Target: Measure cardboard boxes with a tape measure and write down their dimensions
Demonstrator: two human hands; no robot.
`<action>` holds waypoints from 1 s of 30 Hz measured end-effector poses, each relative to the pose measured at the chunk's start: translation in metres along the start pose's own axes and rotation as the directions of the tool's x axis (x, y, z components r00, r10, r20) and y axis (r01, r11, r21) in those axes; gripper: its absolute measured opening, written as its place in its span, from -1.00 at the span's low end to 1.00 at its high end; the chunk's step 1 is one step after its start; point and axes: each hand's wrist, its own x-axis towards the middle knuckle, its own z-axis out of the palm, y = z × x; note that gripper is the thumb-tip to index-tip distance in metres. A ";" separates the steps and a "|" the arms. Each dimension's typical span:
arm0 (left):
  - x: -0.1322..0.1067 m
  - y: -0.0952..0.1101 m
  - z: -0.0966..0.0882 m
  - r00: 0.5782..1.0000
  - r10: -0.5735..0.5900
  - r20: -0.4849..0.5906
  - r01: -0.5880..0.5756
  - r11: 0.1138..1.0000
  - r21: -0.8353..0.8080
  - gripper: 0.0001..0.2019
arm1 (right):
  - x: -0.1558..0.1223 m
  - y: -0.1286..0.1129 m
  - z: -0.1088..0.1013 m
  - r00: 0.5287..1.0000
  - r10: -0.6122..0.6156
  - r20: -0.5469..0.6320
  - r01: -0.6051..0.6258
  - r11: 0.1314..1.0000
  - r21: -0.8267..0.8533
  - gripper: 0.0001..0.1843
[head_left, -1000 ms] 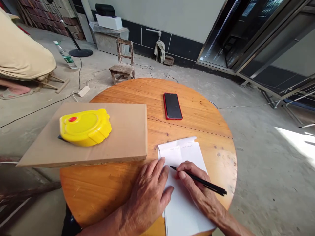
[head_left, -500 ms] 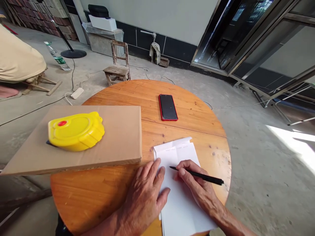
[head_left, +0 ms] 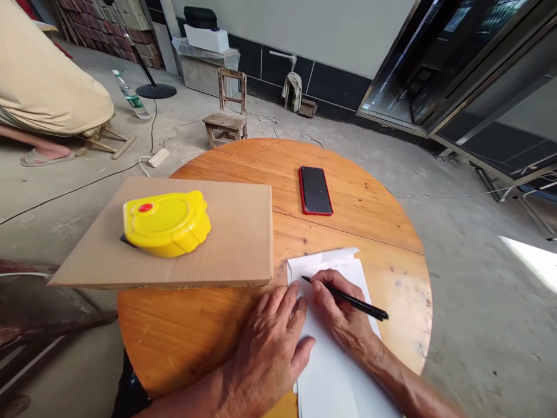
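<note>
White paper (head_left: 331, 371) lies on the round wooden table (head_left: 369, 215), with faint handwriting near its top edge. My right hand (head_left: 348, 313) grips a black pen (head_left: 359, 303), its tip at the upper left of the sheet, just under the writing; whether it touches the paper I cannot tell. My left hand (head_left: 274, 342) lies flat with fingers stretched out, its fingertips on the paper's left edge. Left of my hands, a yellow tape measure (head_left: 167, 223) with a red button rests on a flat cardboard box (head_left: 239, 232).
A phone in a red case (head_left: 316, 190) lies beyond the paper. Behind the table stand a small wooden chair (head_left: 226, 121), a water bottle (head_left: 131, 96) and a power strip (head_left: 158, 157) with cables on the floor. At the left, a person in beige clothing (head_left: 52, 81) sits low.
My right hand has shifted the pen tip up and left on the paper, close to the written line. The whole scene has slid right in view as my head turned slightly left.
</note>
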 end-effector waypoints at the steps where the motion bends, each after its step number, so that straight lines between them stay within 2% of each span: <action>1: 0.000 0.000 0.000 1.000 -0.001 -0.002 0.001 1.000 -0.001 -0.61 | -0.001 0.003 0.000 1.000 -0.004 -0.014 0.003 1.000 -0.013 -0.84; 10: 0.001 -0.001 0.000 1.000 0.001 0.005 -0.001 1.000 0.010 -0.60 | -0.001 -0.003 0.000 0.971 -0.237 0.009 0.235 0.956 -0.176 -0.86; 17: 0.001 -0.002 -0.003 1.000 0.028 0.003 -0.028 0.999 0.022 -0.60 | -0.001 0.000 0.001 0.984 -0.175 0.034 0.178 0.968 -0.176 -0.88; 25: 0.001 -0.003 -0.001 1.000 0.010 0.003 -0.010 0.999 0.051 -0.58 | 0.001 0.002 0.001 0.969 -0.243 0.047 0.247 0.948 -0.201 -0.87; 30: 0.003 -0.003 -0.002 0.999 0.003 0.050 -0.005 0.999 0.045 -0.59 | 0.002 0.000 0.001 0.967 -0.243 0.078 0.253 0.947 -0.196 -0.86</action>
